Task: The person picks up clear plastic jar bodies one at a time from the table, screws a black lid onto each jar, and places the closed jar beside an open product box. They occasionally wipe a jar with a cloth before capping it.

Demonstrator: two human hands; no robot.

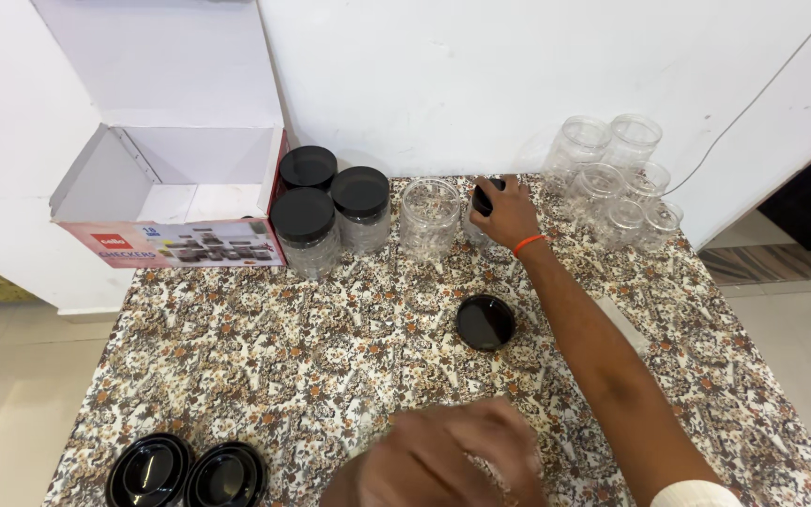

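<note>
My right hand (pixel 509 214) reaches to the far side of the floral-patterned table (pixel 265 347) and grips a small clear jar with a black lid (pixel 483 200), next to an open clear jar (pixel 429 218). My left hand (pixel 452 455) is blurred at the near edge, fingers curled; whether it holds anything cannot be made out. A loose black lid (pixel 485 322) lies on the table between the two hands.
Three clear jars with black lids (pixel 330 207) stand at the back left beside an open cardboard box (pixel 175 188). Several lidless clear jars (pixel 617 178) cluster at the back right. Two stacks of black lids (pixel 188 472) sit at the near left edge.
</note>
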